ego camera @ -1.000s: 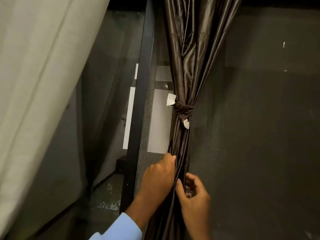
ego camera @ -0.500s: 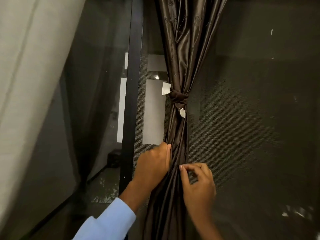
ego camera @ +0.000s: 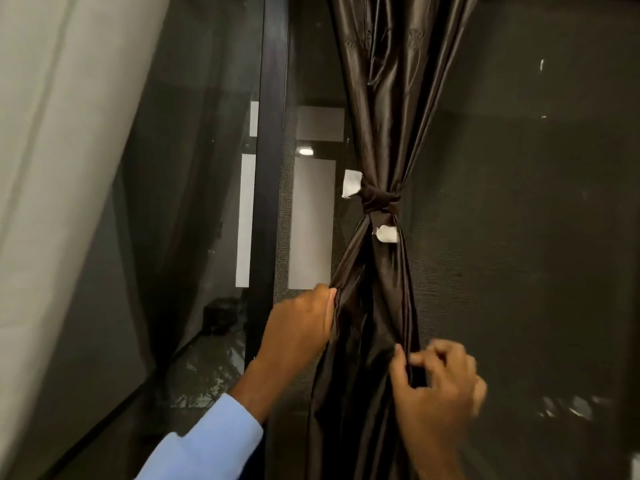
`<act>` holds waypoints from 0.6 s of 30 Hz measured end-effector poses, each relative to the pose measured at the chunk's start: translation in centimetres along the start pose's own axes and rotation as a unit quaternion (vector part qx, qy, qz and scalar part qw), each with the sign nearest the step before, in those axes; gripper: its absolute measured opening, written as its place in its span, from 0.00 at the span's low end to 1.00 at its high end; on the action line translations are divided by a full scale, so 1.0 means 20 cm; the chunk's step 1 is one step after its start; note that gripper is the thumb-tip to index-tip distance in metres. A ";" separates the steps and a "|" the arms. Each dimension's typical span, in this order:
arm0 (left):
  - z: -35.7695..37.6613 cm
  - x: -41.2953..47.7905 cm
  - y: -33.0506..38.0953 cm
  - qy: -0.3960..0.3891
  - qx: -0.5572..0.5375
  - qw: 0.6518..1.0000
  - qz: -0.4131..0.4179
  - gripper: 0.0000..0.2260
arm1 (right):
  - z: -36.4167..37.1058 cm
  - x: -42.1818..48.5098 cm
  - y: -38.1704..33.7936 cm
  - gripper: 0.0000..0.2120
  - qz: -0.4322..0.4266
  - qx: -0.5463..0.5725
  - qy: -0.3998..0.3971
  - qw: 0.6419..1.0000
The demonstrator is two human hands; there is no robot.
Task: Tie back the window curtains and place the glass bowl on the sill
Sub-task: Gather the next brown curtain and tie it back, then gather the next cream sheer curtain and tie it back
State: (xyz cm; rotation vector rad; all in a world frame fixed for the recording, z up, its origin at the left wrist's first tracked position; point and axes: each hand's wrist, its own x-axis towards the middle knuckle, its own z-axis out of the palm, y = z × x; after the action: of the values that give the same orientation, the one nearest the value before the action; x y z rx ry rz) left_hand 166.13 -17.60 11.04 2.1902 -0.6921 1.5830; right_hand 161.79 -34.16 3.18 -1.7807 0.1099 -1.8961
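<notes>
A dark brown satin curtain (ego camera: 384, 109) hangs in the middle, gathered by a dark tie-back (ego camera: 377, 199) knotted round it, with white tags at the knot's ends. Below the knot my left hand (ego camera: 298, 327) grips the curtain's left edge fold. My right hand (ego camera: 436, 386) pinches the curtain's right edge between thumb and fingers, lower down. No glass bowl or sill is in view.
A pale cream curtain (ego camera: 59, 168) hangs at the left. A black window frame post (ego camera: 268, 168) stands between glass panes, with a dark mesh screen (ego camera: 519, 237) to the right of the brown curtain.
Both hands have spread apart on the lower curtain: the left pulled its fold leftward, the right slid out to the right edge. The view has shifted closer to the curtain.
</notes>
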 end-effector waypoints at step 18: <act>0.16 -0.85 0.56 -0.240 -0.001 0.968 -0.073 0.17 | -0.52 -0.50 0.19 0.09 0.133 0.079 -0.398 0.904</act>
State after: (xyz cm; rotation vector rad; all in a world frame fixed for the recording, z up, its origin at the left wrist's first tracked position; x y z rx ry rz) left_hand 157.85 -25.52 -6.19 2.5827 -0.6381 0.9810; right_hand 153.00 -36.13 -8.67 -2.1465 -0.0928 -0.8587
